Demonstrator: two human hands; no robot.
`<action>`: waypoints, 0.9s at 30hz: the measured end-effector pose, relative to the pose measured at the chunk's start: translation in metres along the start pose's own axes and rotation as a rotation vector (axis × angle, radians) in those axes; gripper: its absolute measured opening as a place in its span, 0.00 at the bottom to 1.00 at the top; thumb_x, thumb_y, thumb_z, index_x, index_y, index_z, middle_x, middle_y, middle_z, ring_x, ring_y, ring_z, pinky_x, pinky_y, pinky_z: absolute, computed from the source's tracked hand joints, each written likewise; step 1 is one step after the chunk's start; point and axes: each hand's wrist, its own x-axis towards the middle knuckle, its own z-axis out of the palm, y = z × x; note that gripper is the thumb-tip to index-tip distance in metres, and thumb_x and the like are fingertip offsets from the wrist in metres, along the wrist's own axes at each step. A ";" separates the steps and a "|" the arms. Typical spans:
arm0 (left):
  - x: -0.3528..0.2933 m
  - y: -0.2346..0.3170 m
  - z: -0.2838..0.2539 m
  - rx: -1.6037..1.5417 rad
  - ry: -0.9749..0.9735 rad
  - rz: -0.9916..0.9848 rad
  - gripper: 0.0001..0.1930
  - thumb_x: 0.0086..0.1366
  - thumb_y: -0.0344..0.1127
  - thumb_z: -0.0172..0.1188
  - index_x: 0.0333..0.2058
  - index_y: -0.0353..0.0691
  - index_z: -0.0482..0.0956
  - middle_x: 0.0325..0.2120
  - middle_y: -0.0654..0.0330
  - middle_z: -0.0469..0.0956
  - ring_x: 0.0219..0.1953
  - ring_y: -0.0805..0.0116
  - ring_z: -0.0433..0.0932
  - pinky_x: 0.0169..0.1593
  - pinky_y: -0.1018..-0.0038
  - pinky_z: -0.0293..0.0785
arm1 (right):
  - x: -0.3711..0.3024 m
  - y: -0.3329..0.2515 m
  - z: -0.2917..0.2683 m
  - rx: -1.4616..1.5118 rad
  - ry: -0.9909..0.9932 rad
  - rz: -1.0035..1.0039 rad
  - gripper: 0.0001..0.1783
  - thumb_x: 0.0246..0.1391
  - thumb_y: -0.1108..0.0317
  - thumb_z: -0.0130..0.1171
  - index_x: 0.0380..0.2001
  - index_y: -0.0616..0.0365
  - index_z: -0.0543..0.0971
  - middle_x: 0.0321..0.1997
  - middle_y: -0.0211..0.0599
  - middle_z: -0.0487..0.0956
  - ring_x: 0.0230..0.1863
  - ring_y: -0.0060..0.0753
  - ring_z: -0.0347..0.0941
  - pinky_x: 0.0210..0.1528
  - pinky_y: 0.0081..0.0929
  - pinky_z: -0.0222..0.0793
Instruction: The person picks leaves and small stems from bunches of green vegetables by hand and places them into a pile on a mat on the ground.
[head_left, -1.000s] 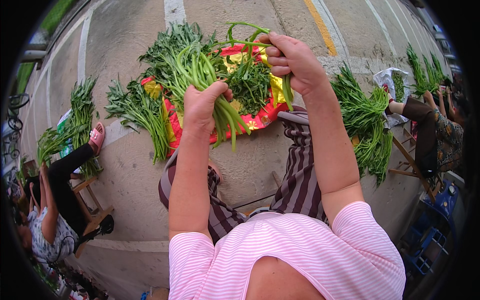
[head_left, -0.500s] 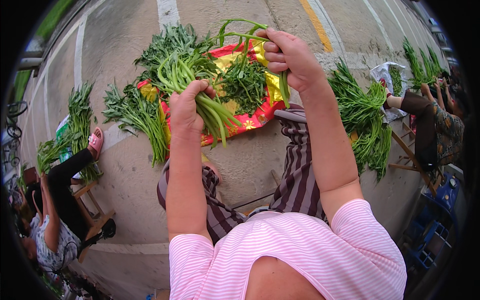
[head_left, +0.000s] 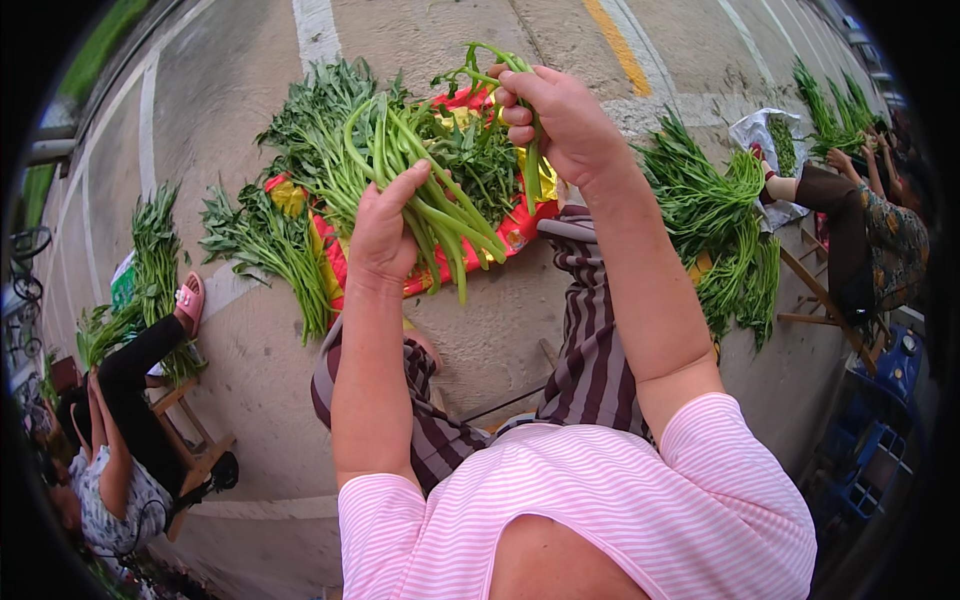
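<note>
My left hand (head_left: 385,230) is closed around a bunch of water spinach (head_left: 392,150), its thumb lying along the thick pale-green stems. The cut ends point toward me and to the right; the leaves spread away on the far left. My right hand (head_left: 555,120), raised to the right of the bunch, pinches a few thin water spinach stems (head_left: 485,55). They loop over the top of the fist and hang below it. Beneath both hands a red and yellow plastic sheet (head_left: 330,262) lies on the ground with loose leafy greens (head_left: 475,165) on it.
Another pile of greens (head_left: 270,235) lies left of the sheet, and a large heap (head_left: 700,190) to the right. People sit on wooden stools at the far left (head_left: 190,455) and far right (head_left: 830,300). Blue plastic chairs (head_left: 875,470) stand at lower right.
My right hand has moved slightly down and left, its stems now closer to the bunch. My left hand has shifted a little, its thumb straighter, and the bunch has tilted and fanned out rightward.
</note>
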 end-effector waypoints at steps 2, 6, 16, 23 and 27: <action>0.002 -0.003 -0.004 0.029 -0.013 -0.010 0.11 0.62 0.30 0.61 0.42 0.33 0.76 0.33 0.56 0.80 0.32 0.65 0.81 0.36 0.68 0.80 | -0.001 0.004 0.003 -0.097 0.017 -0.027 0.12 0.62 0.68 0.53 0.45 0.64 0.72 0.30 0.26 0.72 0.26 0.12 0.63 0.24 0.11 0.59; 0.000 -0.004 0.003 0.065 -0.032 -0.016 0.12 0.61 0.29 0.62 0.43 0.33 0.76 0.33 0.57 0.81 0.30 0.66 0.81 0.35 0.70 0.80 | -0.001 0.016 0.012 -0.248 0.026 -0.073 0.13 0.63 0.67 0.52 0.47 0.61 0.73 0.36 0.29 0.78 0.31 0.14 0.70 0.28 0.13 0.65; -0.001 -0.006 0.008 0.041 -0.002 0.057 0.16 0.57 0.23 0.65 0.45 0.34 0.77 0.36 0.59 0.81 0.32 0.68 0.81 0.36 0.71 0.80 | -0.004 0.049 0.031 -0.766 0.012 -0.236 0.14 0.61 0.70 0.53 0.48 0.64 0.72 0.41 0.38 0.80 0.42 0.27 0.77 0.44 0.25 0.74; 0.000 -0.005 0.007 -0.014 0.009 0.095 0.14 0.57 0.23 0.64 0.44 0.34 0.78 0.36 0.59 0.81 0.32 0.70 0.80 0.36 0.73 0.79 | -0.002 0.062 0.032 -0.548 -0.028 -0.268 0.11 0.59 0.70 0.52 0.44 0.63 0.74 0.35 0.38 0.81 0.29 0.27 0.78 0.32 0.29 0.73; -0.001 -0.002 0.008 -0.065 0.049 0.109 0.11 0.59 0.23 0.63 0.42 0.33 0.79 0.36 0.58 0.81 0.33 0.69 0.81 0.37 0.73 0.80 | -0.004 0.064 0.032 -0.799 -0.058 -0.268 0.15 0.61 0.71 0.51 0.50 0.62 0.72 0.41 0.35 0.80 0.42 0.23 0.75 0.44 0.23 0.72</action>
